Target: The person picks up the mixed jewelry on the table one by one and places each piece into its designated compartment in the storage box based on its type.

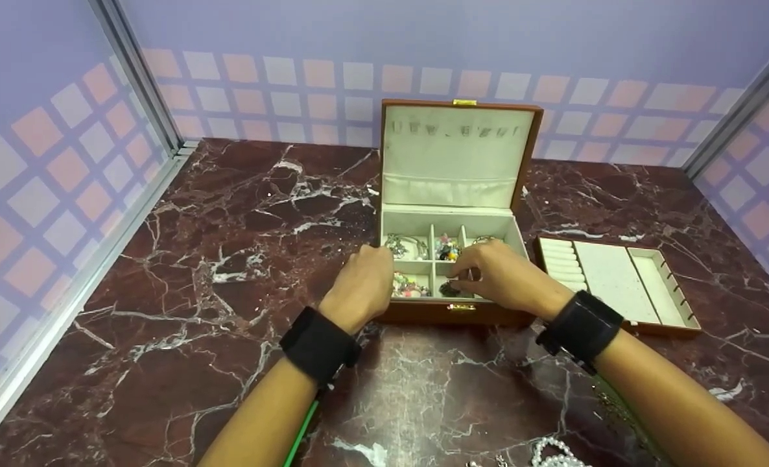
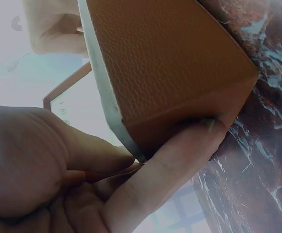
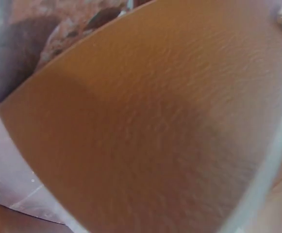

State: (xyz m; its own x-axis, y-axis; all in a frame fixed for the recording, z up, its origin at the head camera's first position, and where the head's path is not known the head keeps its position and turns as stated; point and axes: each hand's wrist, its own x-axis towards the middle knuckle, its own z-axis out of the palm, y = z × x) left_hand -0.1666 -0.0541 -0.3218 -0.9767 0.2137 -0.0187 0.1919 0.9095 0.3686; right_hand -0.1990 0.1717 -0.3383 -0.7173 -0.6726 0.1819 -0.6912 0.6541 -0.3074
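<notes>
A brown jewelry box [image 1: 417,314] with a cream lining stands with its lid [image 1: 457,152] raised. My left hand [image 1: 362,279] grips the box's left side wall; in the left wrist view, its fingers [image 2: 165,170] lie along the brown outside, with the thumb by the rim. The right hand [image 1: 504,275] reaches over the front rim, its thumb and index finger bent into the front middle compartment. Their tips are at a small dark piece of jewelry [image 1: 449,289]; whether they pinch it I cannot tell. Brown leather fills most of the right wrist view, which hides the right fingertips.
Other compartments hold silvery chain jewelry [image 1: 397,246], colorful small pieces [image 1: 448,249] and pastel beads [image 1: 410,285]. To the right lies a tray [image 1: 618,279] with ring rolls. White pearl strings [image 1: 553,454] lie at the near edge of the marbled table [image 1: 242,259].
</notes>
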